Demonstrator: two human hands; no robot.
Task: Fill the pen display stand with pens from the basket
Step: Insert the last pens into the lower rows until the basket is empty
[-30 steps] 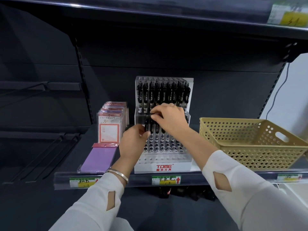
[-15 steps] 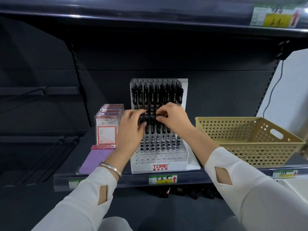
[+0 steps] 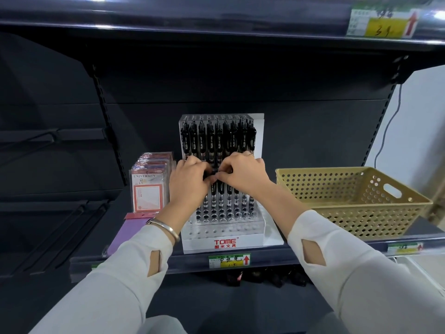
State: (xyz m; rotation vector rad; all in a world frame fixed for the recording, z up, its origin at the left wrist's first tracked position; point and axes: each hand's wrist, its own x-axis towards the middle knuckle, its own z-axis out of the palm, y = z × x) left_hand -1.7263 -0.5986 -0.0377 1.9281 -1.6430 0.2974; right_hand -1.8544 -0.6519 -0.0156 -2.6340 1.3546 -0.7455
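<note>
A clear tiered pen display stand [image 3: 222,233] with a white "TOME" base sits mid-shelf. Black pens [image 3: 209,141] fill its back rows and stand in the middle tier; the front holes are bare. My left hand [image 3: 189,182] and my right hand [image 3: 243,173] meet in front of the middle tier. Together they pinch a black pen [image 3: 215,174] lying crosswise between their fingertips; most of it is hidden by the fingers. The tan perforated basket [image 3: 349,201] stands to the right of the stand; I see no pens inside it.
Packs of cards marked "UNIVERSITY" [image 3: 148,189] stand left of the stand, with a purple pack [image 3: 125,233] lying flat before them. The dark shelf edge [image 3: 272,260] carries price tags. Another shelf runs overhead. A cable hangs at the right wall.
My left hand rose from the stand's lower left to meet my right hand, and both now hold the pen crosswise. The view came closer to the shelf.
</note>
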